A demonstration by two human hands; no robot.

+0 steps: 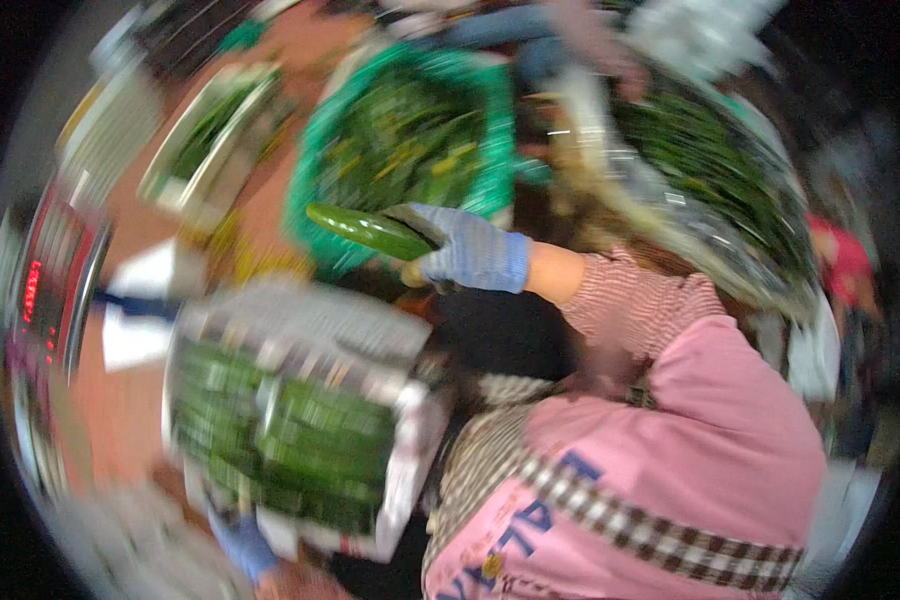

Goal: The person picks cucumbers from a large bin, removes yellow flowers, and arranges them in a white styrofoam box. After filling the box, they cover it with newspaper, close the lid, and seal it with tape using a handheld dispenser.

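Note:
My right hand (469, 247), in a blue-and-grey knit glove, is closed around a green cucumber (367, 229) just beyond the near edge of a green-lined container (300, 180) full of cucumbers. Lower left stands an open box (412, 442) with packed cucumbers (330, 442) in two groups; its raised flap or liner lies towards my right hand. My left hand (244, 540), in a blue glove, is at the box's lower edge, blurred, its fingers partly hidden. Whether it grips anything is unclear.
A pale narrow box (172, 191) with green produce stands at the upper left. At the upper right, another person's hand (630, 79) is beside a clear-plastic-lined container (637, 187) of long green produce. A device with a red lit display (31, 289) stands at the far left.

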